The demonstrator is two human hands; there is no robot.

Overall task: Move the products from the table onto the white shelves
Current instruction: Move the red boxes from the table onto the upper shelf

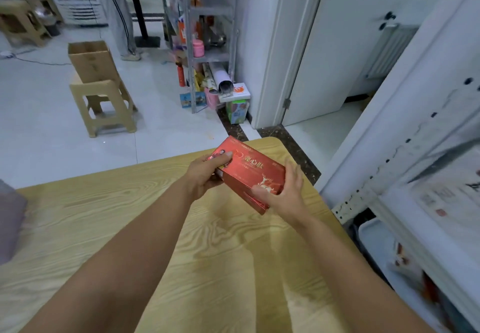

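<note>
A red product box (249,170) with a gold deer and gold lettering is held just above the far right corner of the wooden table (130,228). My left hand (205,174) grips its left end, thumb on top. My right hand (285,192) holds its right end, with the thumb on the near face and the fingers round the far side. The white shelves (415,176) stand close on the right, their boards blurred, with some goods lying on them.
A grey object (10,218) sits at the table's left edge. Beyond the table are a beige stool (104,109) carrying a cardboard box (91,60), a metal rack (207,34) full of goods, a person's legs (122,21) and an open white door (337,47).
</note>
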